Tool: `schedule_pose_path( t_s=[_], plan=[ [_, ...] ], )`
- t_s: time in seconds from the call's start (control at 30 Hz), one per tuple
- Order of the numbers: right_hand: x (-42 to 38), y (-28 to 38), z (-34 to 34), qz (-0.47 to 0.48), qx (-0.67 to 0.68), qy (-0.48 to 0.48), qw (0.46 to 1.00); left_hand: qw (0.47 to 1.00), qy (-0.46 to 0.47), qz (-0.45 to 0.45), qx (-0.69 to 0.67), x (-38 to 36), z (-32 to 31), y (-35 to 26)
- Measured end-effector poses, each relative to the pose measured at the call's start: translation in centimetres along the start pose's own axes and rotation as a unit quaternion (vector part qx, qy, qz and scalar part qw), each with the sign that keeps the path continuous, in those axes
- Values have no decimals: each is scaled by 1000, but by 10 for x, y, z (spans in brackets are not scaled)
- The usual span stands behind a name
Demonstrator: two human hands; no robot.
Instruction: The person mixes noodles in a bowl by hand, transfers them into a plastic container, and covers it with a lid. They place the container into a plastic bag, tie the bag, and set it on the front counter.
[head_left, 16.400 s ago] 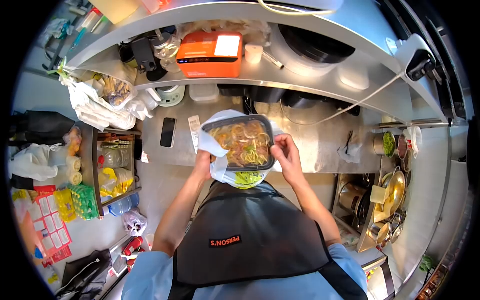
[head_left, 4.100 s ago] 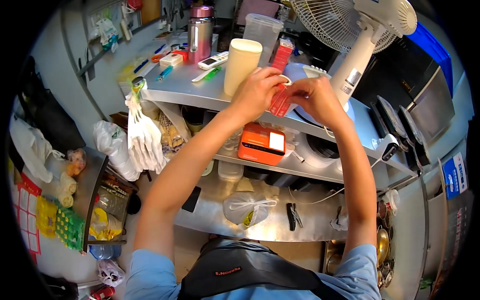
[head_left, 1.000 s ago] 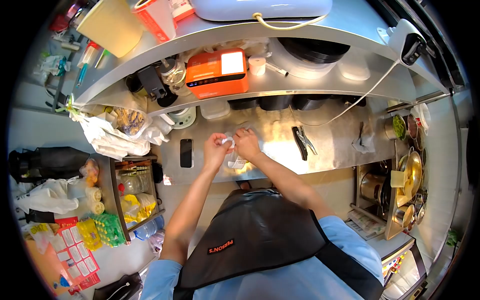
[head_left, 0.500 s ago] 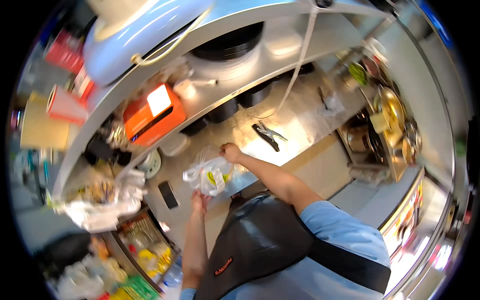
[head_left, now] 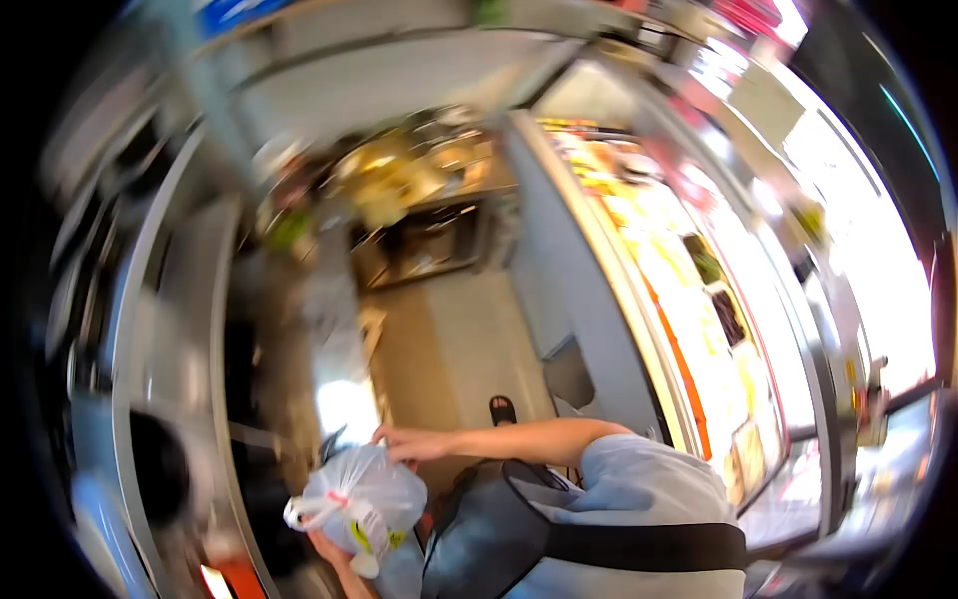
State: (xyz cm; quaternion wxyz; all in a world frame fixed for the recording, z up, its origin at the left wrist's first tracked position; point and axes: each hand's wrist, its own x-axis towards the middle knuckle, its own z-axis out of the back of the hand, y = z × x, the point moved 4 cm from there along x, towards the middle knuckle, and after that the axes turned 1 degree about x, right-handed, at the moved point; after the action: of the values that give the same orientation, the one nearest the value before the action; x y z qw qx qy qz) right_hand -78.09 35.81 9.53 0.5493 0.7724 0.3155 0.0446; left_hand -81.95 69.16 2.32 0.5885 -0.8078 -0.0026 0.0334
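A tied white plastic bag, filled out and carrying a printed label with yellow-green marks, is up close in front of my body at the lower left. A red tie closes its gathered neck. My left hand grips it from below and the left; the bag hides part of the fingers. My right hand has its fingers closed at the bag's upper right edge. Just beyond the bag, a blurred dark hand tool lies on the metal counter.
A lit display case with trays of food runs along the right. Pots and pans stand on a shelf unit at the far end. Between counter and case lies a narrow floor aisle. An orange machine shows at the lower left.
My view has swung right from the counter toward the aisle and display case. The bag, lower on the counter before, is now nearer my body with both hands still at it.
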Motion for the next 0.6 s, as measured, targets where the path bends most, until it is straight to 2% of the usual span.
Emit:
schedule_pose_path(
  t_s=[0.03,0.07,0.1,0.13,0.23,0.37,0.4,0.5,0.53,0.57,0.6],
  plan=[
    [-19,27,14,33,5,32,999,999,-18,43,7,36,-3,8],
    [-43,42,36,65,5,0,998,999,26,38,11,58,-57,-9],
    [-63,60,63,95,-9,27,995,987,94,125,-33,68,-146,-45],
    [-84,72,82,117,-28,52,991,961,154,219,-75,72,-209,-58],
    [-170,107,166,132,-32,-58,989,932,249,257,-55,113,-354,-18],
    [-295,141,262,165,15,-196,966,878,345,331,-25,121,-515,33],
    [-320,144,292,165,23,-228,959,871,361,332,-20,122,-556,37],
    [-407,174,351,230,137,-308,913,824,343,445,-70,100,-674,35],
    [-436,188,371,259,148,-337,893,868,313,385,-25,105,-696,50],
    [-465,203,389,288,159,-364,871,892,352,284,26,142,-686,110],
    [-501,232,393,313,164,-425,833,857,420,287,79,140,-707,107]
  ],
)
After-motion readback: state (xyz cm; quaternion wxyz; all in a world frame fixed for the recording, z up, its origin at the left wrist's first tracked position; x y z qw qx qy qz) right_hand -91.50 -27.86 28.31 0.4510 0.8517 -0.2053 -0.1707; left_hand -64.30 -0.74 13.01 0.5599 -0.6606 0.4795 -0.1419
